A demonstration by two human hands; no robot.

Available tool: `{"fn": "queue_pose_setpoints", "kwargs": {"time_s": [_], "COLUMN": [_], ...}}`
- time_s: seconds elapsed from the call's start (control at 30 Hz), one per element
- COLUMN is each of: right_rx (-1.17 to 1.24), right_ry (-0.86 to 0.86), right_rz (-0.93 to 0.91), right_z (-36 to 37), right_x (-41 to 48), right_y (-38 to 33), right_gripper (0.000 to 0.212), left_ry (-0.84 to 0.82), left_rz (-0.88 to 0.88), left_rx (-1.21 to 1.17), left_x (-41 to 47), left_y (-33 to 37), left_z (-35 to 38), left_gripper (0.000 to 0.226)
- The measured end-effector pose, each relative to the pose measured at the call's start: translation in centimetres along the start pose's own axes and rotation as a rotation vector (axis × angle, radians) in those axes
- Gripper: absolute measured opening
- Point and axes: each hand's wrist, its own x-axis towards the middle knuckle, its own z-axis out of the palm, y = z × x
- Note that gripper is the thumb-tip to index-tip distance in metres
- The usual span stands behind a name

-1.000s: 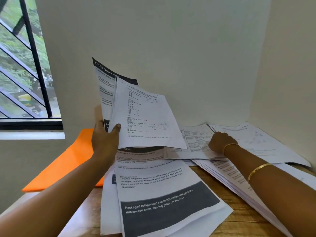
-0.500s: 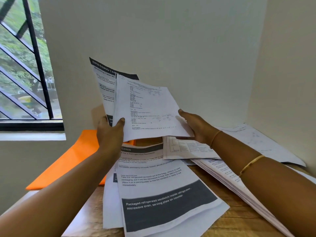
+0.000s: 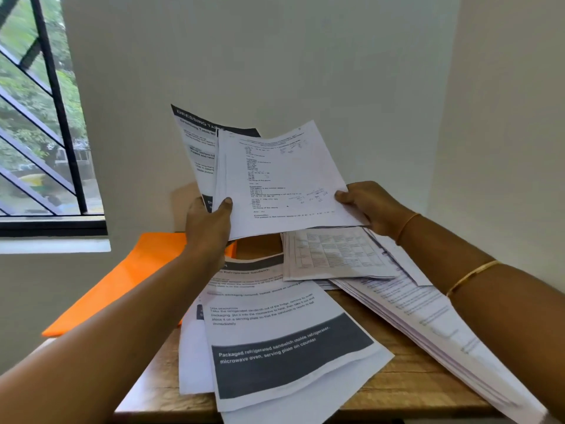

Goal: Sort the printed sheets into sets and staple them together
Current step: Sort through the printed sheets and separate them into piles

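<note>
**Sheaf gripped in both hands above the table**

Left hand point(image 3: 208, 228) curled round the lower left corner of the held sheets point(image 3: 284, 179), thumb on the front page. Right hand point(image 3: 370, 209) pinching the lower right edge. Raised and tilted above the wooden table point(image 3: 406, 377). Below: sandwich-text sheet point(image 3: 284, 332) nearest, grid-printed sheet point(image 3: 333, 252) under the right hand, slanting stack point(image 3: 428, 316) at right, orange folder point(image 3: 131, 276) at left.
</note>
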Motion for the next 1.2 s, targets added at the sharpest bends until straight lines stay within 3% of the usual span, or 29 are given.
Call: {"fn": "queue_pose_setpoints", "kwargs": {"time_s": [0.2,0.33,0.4,0.5,0.63,0.77,1.03,1.2], "right_rx": [-0.397,-0.487,-0.513,-0.610,-0.715,-0.881,-1.112,-1.232], "right_ry": [0.038,0.090,0.120,0.124,0.124,0.104,0.026,0.060], "right_rz": [-0.169,-0.167,-0.129,0.019,0.244,0.330,0.480,0.489], "right_z": [-3.6,-6.5,-8.2,-11.0,-14.4,-15.8,-15.3,-14.4], "right_x": [-1.5,-2.1,-2.2,-2.5,-3.8,-6.1,-8.6,-8.9], "right_y": [0.4,1.4,1.8,2.4,4.6,7.6,11.6,12.3], "right_gripper": [0.022,0.023,0.016,0.031,0.030,0.019,0.034,0.033], "left_ry": [-0.032,-0.058,-0.050,-0.033,-0.004,0.027,0.042,0.076], "left_rz": [0.002,0.033,0.059,0.087,0.088,0.073,0.044,0.072], "left_rx": [0.044,0.078,0.099,0.143,0.230,0.265,0.280,0.260], "left_x": [-1.3,-2.1,-2.5,-3.0,-3.3,-3.4,-3.2,-3.6], "left_y": [-0.4,-0.6,-0.6,-0.6,-0.8,-1.1,-1.0,-0.8], "left_z": [2.4,3.6,4.0,4.2,3.8,3.2,3.1,2.9], "left_gripper": [0.034,0.034,0.033,0.035,0.035,0.036,0.036,0.034]}}
